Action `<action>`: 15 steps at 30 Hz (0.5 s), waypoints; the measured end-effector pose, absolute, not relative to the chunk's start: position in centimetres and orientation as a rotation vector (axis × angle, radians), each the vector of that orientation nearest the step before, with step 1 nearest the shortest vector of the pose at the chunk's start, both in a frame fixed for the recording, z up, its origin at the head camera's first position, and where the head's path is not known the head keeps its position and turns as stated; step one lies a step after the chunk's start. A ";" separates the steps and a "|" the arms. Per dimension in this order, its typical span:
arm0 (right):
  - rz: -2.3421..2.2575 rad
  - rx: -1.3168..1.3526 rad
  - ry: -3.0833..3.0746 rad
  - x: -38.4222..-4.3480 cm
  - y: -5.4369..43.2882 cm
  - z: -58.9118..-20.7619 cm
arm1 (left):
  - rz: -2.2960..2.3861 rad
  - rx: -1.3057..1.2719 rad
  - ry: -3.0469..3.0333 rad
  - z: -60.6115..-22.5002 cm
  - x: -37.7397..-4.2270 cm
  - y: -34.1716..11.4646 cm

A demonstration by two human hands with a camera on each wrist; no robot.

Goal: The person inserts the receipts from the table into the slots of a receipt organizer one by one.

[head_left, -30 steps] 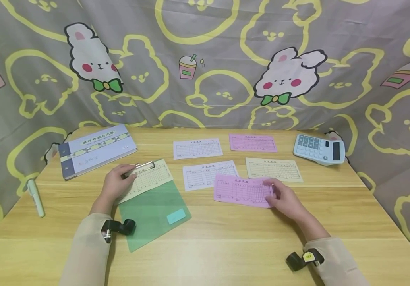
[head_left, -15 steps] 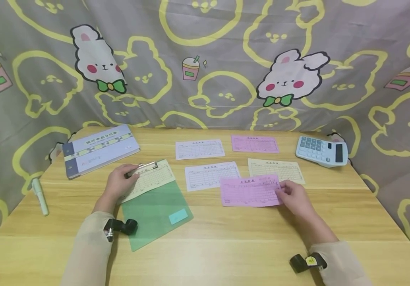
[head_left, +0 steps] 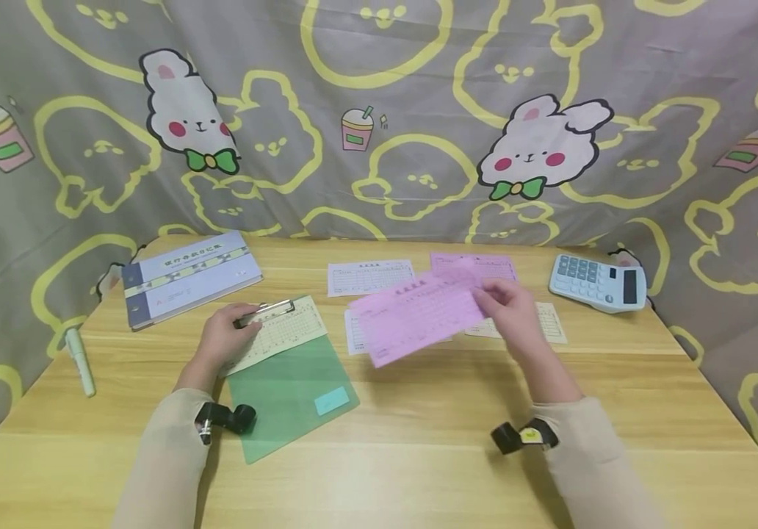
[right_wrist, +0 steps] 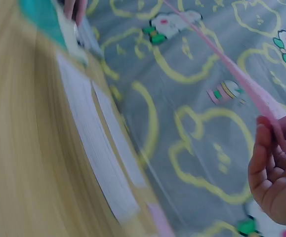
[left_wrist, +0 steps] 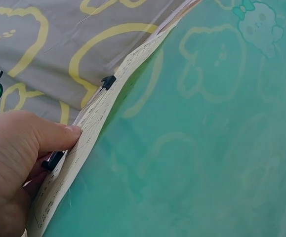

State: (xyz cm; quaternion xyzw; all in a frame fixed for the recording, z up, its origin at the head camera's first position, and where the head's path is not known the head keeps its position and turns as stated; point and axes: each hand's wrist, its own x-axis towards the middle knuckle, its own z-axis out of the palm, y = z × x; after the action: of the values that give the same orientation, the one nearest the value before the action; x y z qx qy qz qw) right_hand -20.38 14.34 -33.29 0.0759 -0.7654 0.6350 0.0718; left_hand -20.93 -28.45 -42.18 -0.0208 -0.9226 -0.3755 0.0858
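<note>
My right hand (head_left: 514,312) pinches the right end of a pink printed slip (head_left: 419,316), held tilted in the air above the other slips. In the right wrist view that pink slip (right_wrist: 231,64) appears nearly edge-on between thumb and fingers. My left hand (head_left: 222,338) grips the top edge of a green clipboard (head_left: 280,404), beside its metal clip (head_left: 273,311). The thumb lies on a pale yellow slip (head_left: 289,330) at the board's top, as the left wrist view also shows. A small blue sticker (head_left: 331,401) sits near the board's lower right corner.
White slips (head_left: 369,278) lie on the wooden table, with another pink slip (head_left: 501,264) and a yellow slip (head_left: 551,323). A ledger book (head_left: 194,279) is at back left, a light-green marker (head_left: 79,361) at left, a calculator (head_left: 597,283) at back right. A patterned curtain (head_left: 419,110) hangs behind.
The right hand has raised the pink slip from low over the table, up and to the left, tilting it. The left hand stays at the clipboard. The head view has shifted slightly.
</note>
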 end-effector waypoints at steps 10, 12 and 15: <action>2.553 0.055 -2.067 -22.5 5.1 -34.7 | -1.148 -0.080 -2.706 -42.7 -21.5 -28.2; 2.623 0.028 -2.031 -22.6 3.4 -34.9 | -1.148 -0.060 -2.708 -42.6 -21.4 -28.2; 2.690 -0.009 -2.004 -22.8 1.3 -35.5 | -1.137 -0.041 -2.705 -42.5 -21.2 -28.2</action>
State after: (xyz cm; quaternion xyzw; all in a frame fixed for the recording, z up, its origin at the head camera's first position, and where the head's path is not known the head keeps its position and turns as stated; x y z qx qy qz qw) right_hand -22.81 1.35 -35.51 -0.0028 -0.5941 0.7973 -0.1063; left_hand -21.24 -28.24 -42.46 -0.0141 -0.9168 -0.3855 0.1033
